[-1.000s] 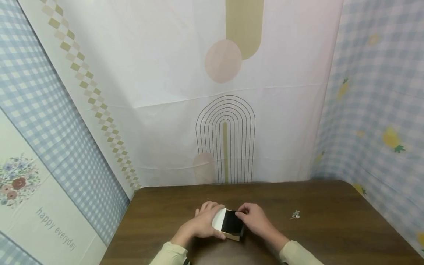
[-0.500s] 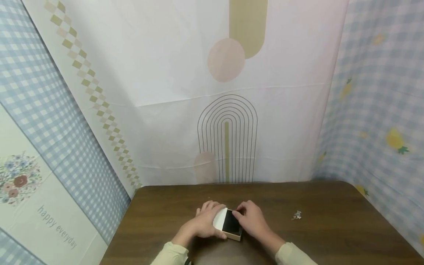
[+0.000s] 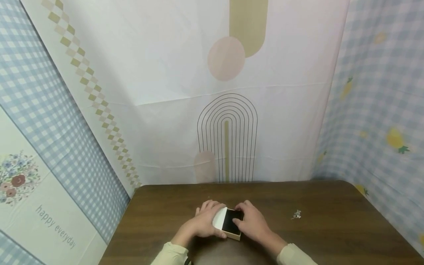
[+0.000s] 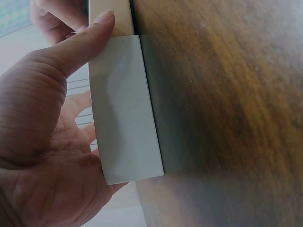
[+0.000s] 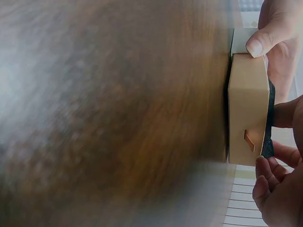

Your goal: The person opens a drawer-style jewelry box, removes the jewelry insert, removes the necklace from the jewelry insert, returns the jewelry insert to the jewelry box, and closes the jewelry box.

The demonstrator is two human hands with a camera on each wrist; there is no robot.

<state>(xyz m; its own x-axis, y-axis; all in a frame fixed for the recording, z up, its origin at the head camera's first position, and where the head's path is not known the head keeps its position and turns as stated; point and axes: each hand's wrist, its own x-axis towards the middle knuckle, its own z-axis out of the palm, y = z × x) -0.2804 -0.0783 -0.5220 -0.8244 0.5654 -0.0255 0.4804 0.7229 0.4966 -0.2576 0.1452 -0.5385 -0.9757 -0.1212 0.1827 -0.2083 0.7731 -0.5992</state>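
Note:
A small drawer-style box lies on the table, with its tan drawer (image 3: 234,236) pulled partly out of a white sleeve (image 4: 124,109). My left hand (image 3: 205,221) grips the sleeve from the left, thumb at the seam where the drawer comes out. Inside the drawer lies a black pad (image 3: 230,222), its edge showing slightly above the rim in the right wrist view. My right hand (image 3: 253,222) has its thumb on top of the pad and bent fingers at the pad's right-hand edge. A short tan pull tab (image 5: 250,140) sticks out of the drawer's end.
On the brown wooden table (image 3: 159,206), a small silvery cluster (image 3: 297,214), too small to make out, lies to the right of the hands. A patterned white cloth (image 3: 165,140) hangs behind the table, with checked cloths at both sides.
The black pad's right side has settled lower into the drawer. My right thumb has shifted from the pad's edge onto its top. The left hand keeps its grip on the sleeve.

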